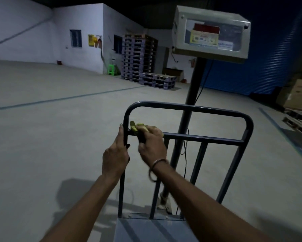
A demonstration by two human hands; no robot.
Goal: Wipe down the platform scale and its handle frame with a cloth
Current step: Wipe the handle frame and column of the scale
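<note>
Left hand (115, 158) has its grip closed round the handle frame's (190, 107) left upright; right hand (151, 144) grips a yellow-green cloth (137, 126) against the crossbar (202, 139).

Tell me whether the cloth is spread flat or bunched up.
Bunched up. The yellow-green cloth shows as a crumpled wad under the right hand, pressed onto the handle frame crossbar; the left hand grips the upright.

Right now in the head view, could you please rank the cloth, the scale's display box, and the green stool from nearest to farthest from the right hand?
1. Cloth: under the right hand, on the crossbar.
2. Display box: above, on the pole.
3. Green stool: far left, by the wall.
</note>
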